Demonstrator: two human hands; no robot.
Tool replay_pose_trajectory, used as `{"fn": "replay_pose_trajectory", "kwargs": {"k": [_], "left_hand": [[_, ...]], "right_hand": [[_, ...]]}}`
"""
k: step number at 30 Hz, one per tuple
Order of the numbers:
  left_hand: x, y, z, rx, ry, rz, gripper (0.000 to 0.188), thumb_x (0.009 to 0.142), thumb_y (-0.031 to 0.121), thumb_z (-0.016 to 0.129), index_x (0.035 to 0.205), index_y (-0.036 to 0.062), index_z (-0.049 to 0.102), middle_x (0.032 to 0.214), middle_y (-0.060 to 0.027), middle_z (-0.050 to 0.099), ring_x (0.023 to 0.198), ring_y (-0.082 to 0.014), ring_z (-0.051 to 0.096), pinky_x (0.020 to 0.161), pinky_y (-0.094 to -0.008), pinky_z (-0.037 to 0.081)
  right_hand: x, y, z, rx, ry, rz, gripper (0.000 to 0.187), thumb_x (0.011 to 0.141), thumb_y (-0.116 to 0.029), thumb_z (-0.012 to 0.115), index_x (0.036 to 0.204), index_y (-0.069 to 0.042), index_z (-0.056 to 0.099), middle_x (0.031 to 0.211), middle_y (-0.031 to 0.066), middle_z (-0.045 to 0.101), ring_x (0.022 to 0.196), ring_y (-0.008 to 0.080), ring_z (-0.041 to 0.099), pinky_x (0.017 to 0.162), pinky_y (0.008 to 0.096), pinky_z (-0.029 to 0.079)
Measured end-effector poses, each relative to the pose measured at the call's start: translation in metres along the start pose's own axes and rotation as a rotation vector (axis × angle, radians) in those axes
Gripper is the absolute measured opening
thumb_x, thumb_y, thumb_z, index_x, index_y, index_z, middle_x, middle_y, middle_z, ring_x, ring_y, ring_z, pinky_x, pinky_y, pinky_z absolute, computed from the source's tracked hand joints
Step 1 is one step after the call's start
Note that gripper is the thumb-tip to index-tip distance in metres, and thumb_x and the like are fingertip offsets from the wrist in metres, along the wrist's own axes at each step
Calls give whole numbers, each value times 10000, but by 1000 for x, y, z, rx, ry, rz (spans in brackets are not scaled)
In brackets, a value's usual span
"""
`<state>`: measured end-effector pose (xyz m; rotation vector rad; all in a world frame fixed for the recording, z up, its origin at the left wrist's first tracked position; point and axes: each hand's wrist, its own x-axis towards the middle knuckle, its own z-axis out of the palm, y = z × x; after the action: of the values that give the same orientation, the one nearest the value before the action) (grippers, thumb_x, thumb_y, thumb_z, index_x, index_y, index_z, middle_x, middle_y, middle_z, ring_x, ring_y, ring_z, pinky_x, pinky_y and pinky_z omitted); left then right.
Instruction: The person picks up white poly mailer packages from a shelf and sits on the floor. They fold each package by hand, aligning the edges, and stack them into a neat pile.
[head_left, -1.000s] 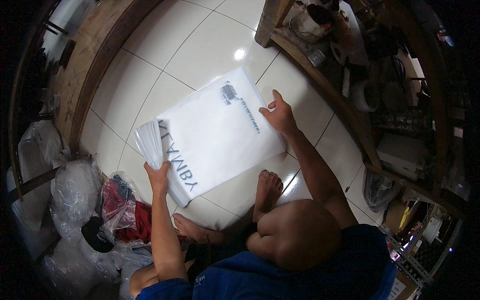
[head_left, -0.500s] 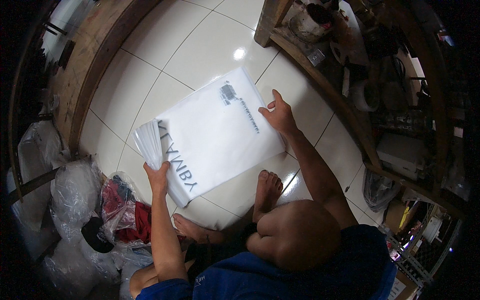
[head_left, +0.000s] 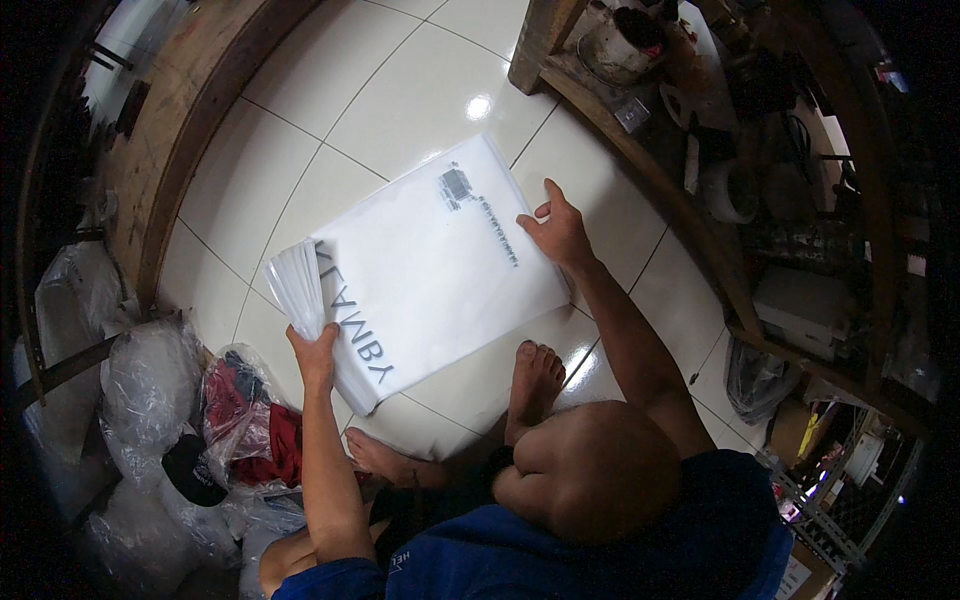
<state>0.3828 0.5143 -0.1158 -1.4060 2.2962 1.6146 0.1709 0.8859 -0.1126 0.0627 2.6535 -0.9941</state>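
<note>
A stack of white plastic bags (head_left: 440, 275) with dark grey printing lies flat on the tiled floor in front of me. Its left edge is bent up, and the layers there fan into a ridge of folds. My left hand (head_left: 315, 352) grips this raised edge, with the thumb on top and the other fingers hidden. At the right edge of the stack, my right hand (head_left: 562, 230) holds nothing. Its thumb reaches to the edge and its index finger points forward, apart from the thumb.
Clear plastic sacks (head_left: 150, 375) lie at the left, beside a bag with red cloth (head_left: 270, 445) and a black cap (head_left: 193, 472). Wooden shelving (head_left: 640, 185) with a stained pot (head_left: 622, 45) stands at the right. A wooden frame (head_left: 190, 130) edges the left. My bare feet (head_left: 535, 385) are close to the stack.
</note>
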Motion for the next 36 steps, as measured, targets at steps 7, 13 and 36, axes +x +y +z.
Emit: {"fn": "replay_pose_trajectory", "kwargs": {"k": [7,13,36], "left_hand": [[2,-4,-1,-4,-4,-1,823,716,169,742,1352,-71,279,1214,-218,503,1083,-306,523,977,-353,393],[2,-1,-1,0,-6,-15,830,720,164,739,1360,-69,264,1227,-220,497,1097,-306,519,979,-353,393],[3,-4,-1,-4,6,-8,850,725,195,750,1360,-67,248,1212,-247,511,1075,-321,548,943,-362,434]], "right_hand": [[1,2,2,5,-3,8,794,759,-207,780,1383,55,365,891,152,632,762,251,643,715,349,530],[2,4,2,6,5,1,797,756,-225,779,1384,47,371,890,149,631,777,255,640,730,355,526],[-9,-6,18,13,-116,-95,330,865,-146,609,1133,29,528,1043,253,614,998,394,603,875,447,466]]}}
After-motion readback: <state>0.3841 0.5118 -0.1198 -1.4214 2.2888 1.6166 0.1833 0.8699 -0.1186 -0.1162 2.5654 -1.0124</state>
